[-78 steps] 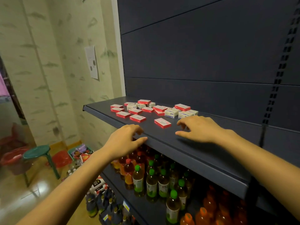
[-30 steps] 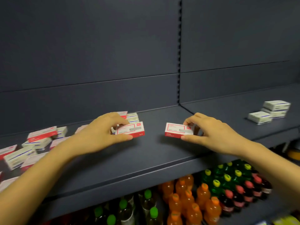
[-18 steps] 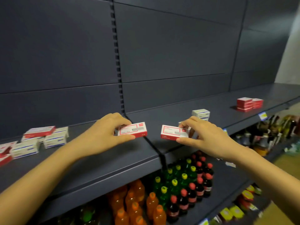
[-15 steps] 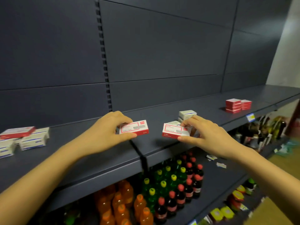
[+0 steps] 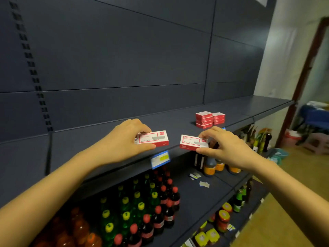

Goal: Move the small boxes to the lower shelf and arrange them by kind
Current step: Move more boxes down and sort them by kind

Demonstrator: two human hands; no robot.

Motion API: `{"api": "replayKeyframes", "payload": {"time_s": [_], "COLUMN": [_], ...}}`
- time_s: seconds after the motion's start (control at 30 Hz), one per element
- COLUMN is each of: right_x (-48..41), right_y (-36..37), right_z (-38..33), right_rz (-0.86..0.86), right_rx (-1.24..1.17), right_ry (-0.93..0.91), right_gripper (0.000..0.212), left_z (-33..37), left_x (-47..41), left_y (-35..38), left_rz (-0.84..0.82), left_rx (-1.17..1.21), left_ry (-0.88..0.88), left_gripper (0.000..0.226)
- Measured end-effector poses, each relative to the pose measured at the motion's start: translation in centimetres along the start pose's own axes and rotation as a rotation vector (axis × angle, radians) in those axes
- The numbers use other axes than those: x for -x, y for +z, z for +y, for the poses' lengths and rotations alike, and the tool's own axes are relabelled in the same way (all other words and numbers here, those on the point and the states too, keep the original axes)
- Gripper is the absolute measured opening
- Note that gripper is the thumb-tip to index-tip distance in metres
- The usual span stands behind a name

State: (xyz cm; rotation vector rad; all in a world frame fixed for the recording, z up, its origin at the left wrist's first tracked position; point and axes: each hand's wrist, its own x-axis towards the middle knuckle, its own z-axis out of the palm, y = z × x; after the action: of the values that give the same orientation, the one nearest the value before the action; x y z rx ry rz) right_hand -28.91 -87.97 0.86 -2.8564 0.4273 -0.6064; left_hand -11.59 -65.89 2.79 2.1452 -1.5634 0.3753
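The left box [image 5: 153, 139], white on top with red edges, is pinched by the left hand [image 5: 122, 141]. The right box [image 5: 194, 142] looks the same, at its 3 o'clock, pinched by the right hand [image 5: 226, 148]. Two piles of red boxes [image 5: 210, 119] sit on the shelf [image 5: 178, 120] at 1 o'clock.

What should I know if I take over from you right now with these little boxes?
Hands: the left hand pinches the left box, red and white; the right hand pinches the right box, which looks the same.
Both are held just over the front of the shelf.
Done: a red stack already sits on that shelf, further right.
Left: probably set these two with the red stack, since they seem the same kind. Any other boxes are out of view.
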Motion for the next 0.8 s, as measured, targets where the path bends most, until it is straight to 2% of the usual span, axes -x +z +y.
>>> {"api": "replayKeyframes", "payload": {"time_s": [0.2, 0.47, 0.8], "right_x": [-0.7, -4.9, -12.3], "right_y": [-2.1, -3.6, -4.0], "right_z": [6.2, 15.4, 24.3], "right_rz": [0.003, 0.039, -0.025], "right_rx": [0.068, 0.136, 0.055], "right_ry": [0.074, 0.131, 0.038], "right_gripper": [0.044, 0.051, 0.051], "left_z": [2.6, 3.7, 3.7], "left_x": [-6.9, -17.1, -25.3], "left_y": [3.3, 7.5, 12.4], "left_rz": [-0.071, -0.129, -0.157], "left_rx": [-0.048, -0.051, -0.053], "left_ry": [0.067, 0.044, -0.043], "left_gripper": [0.041, 0.043, 0.043]}}
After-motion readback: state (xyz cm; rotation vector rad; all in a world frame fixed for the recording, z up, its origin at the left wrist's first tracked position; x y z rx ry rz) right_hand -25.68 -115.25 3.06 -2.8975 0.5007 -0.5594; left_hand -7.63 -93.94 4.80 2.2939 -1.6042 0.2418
